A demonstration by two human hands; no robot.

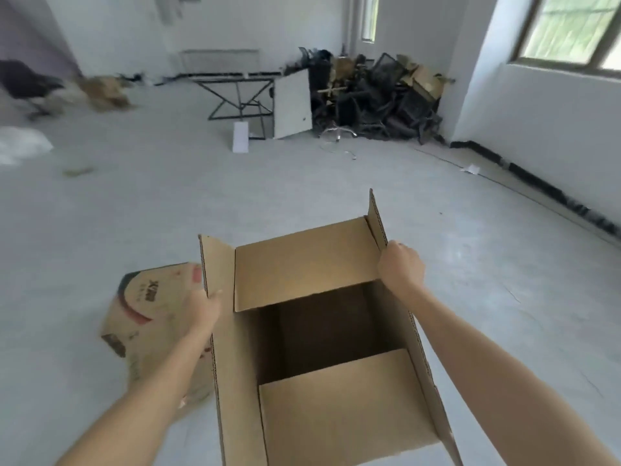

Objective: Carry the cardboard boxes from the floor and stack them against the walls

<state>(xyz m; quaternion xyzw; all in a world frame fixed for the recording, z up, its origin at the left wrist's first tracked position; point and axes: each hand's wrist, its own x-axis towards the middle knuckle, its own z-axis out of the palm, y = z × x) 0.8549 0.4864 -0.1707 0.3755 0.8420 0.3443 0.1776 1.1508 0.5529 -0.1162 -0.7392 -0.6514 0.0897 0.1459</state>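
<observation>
Bright daylight enters by the window (upper right); left edge smeared, wide-angle bending throughout.

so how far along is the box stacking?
Done: no finished stack shows. Blurred cardboard lies near the far wall, too unclear to judge. In hand: the open box, with the left hand and right hand each gripping a side flap. Left: carrying it to a wall, then moving the printed box that lies on the floor beside it.
</observation>
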